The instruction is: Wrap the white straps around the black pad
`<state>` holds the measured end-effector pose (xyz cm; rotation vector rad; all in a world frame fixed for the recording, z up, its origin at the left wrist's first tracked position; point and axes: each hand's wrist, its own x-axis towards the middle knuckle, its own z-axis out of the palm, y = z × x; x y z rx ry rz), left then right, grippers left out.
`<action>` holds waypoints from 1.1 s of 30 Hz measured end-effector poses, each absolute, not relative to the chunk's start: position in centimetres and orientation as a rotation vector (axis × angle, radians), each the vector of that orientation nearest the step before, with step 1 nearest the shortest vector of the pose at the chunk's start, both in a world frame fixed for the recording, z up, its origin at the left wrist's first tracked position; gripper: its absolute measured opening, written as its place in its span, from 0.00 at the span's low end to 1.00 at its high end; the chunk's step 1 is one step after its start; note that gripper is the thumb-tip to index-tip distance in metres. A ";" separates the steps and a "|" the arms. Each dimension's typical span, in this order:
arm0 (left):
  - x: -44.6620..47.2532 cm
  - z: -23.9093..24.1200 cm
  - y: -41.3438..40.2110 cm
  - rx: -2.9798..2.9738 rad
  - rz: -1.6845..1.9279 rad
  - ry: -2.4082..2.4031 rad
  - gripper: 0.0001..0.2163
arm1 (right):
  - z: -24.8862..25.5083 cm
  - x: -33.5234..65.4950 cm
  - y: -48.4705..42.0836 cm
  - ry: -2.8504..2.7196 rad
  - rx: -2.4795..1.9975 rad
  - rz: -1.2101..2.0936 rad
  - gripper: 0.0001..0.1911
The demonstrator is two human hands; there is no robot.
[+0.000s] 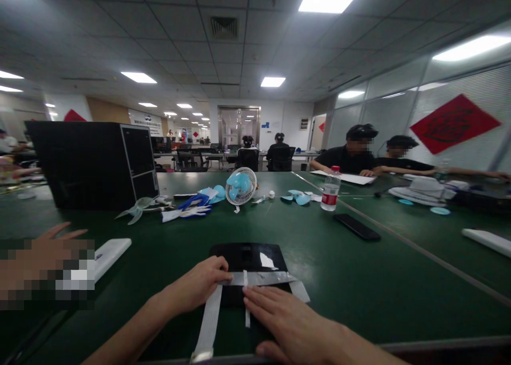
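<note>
A black flat pad (249, 256) lies on the green table (359, 280) right in front of me. Grey strips of tape (263, 278) cross it, one lying sideways over its near part and others running down toward the table edge. My left hand (202, 289) is closed, its fingertips pinching the left end of the sideways strip. My right hand (291, 322) lies flat with fingers stretched out, pressing on the pad and the strips at its near edge.
A small white fan (241, 185), blue and white gloves (187, 208), a water bottle (331, 189), a black phone (356, 227) and a black computer case (96, 163) sit farther back. Another person's hand (59, 232) rests at the left by a white box (109, 253). People sit across the right table.
</note>
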<state>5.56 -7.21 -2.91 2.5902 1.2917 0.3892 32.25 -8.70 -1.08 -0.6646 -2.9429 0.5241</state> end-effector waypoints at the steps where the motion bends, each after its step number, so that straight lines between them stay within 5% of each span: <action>1: 5.6 -2.9 -7.2 2.590 0.388 1.295 0.19 | -0.9 32.2 -8.7 -2.937 -0.669 0.524 0.34; 33: 5.2 -2.5 -7.4 2.395 0.504 1.323 0.15 | -0.2 36.3 -4.3 -2.682 -0.960 0.517 0.21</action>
